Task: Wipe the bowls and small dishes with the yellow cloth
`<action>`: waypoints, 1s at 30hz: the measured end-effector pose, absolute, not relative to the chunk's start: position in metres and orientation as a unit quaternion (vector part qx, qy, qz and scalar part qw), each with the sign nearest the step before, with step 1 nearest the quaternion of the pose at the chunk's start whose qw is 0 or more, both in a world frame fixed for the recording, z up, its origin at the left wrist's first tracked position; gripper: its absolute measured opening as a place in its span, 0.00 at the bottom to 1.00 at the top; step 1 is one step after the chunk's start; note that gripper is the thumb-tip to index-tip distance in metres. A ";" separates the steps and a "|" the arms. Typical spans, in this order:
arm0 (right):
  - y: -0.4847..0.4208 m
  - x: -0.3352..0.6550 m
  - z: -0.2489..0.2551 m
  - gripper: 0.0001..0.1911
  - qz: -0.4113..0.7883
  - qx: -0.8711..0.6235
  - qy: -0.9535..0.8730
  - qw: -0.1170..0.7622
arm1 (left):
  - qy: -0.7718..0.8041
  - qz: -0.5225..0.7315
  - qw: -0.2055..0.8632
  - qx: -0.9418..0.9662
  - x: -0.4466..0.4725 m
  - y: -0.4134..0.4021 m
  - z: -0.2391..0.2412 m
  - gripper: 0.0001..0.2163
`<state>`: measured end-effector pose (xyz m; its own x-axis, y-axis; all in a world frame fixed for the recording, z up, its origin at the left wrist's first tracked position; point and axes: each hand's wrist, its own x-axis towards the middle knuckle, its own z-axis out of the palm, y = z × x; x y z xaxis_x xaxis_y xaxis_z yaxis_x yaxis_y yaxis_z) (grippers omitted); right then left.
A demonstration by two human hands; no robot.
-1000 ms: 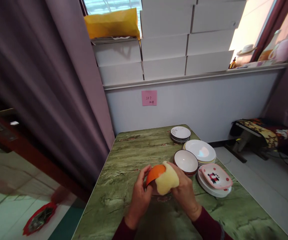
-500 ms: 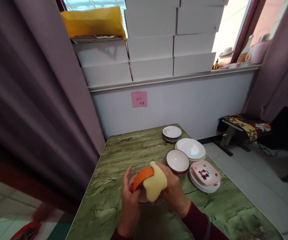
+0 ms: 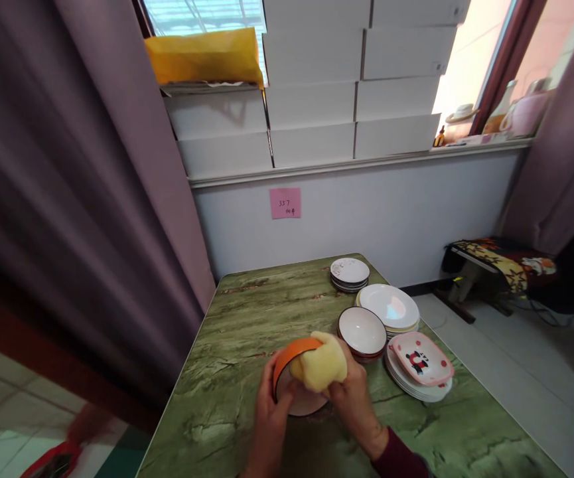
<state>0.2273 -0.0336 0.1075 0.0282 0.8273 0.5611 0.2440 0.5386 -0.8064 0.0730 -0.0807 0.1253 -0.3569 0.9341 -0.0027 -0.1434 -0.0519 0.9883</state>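
An orange bowl with a pale inside (image 3: 302,401) is tilted over the near part of the table. My left hand (image 3: 271,413) grips it at the left, thumb inside the rim and fingers round the outside. A yellow cloth (image 3: 322,366) is bunched in my right hand (image 3: 354,398) and folded over the bowl's right rim. Part of the bowl is hidden behind the cloth. Just beyond my right hand stands a stack of white bowls with dark rims (image 3: 362,330).
A green marbled table (image 3: 227,358) lies below. Along its right side are small plates (image 3: 349,271), large white plates (image 3: 389,305), and a pink square dish with a cartoon figure (image 3: 423,358) on more plates. White boxes (image 3: 311,106) fill the window behind.
The bowl has turned so more of its inside faces me. The cloth has shifted along the right rim with my right hand. The camera view has moved slightly.
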 end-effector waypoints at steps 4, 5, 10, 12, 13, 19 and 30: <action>-0.035 0.238 0.122 0.31 0.078 -0.313 -0.793 0.517 | 0.529 0.524 0.398 0.536 0.052 -0.075 0.153 0.25; -0.035 0.239 0.125 0.30 0.045 -0.294 -0.810 0.506 | 0.533 0.509 0.388 0.553 0.051 -0.076 0.160 0.27; -0.035 0.238 0.133 0.30 0.001 -0.272 -0.824 0.497 | 0.515 0.558 0.389 0.521 0.062 -0.081 0.159 0.36; -0.035 0.237 0.131 0.31 0.019 -0.285 -0.811 0.511 | 0.508 0.604 0.398 0.468 0.066 -0.082 0.150 0.41; -0.034 0.236 0.130 0.32 0.034 -0.294 -0.800 0.521 | 0.504 0.621 0.403 0.445 0.067 -0.082 0.148 0.42; -0.037 0.214 0.111 0.29 0.253 -0.375 -0.625 0.637 | 0.481 0.689 0.427 0.333 0.082 -0.082 0.159 0.39; -0.046 0.204 0.079 0.26 0.450 -0.462 -0.441 0.624 | 0.506 0.675 0.449 0.295 0.096 -0.092 0.141 0.27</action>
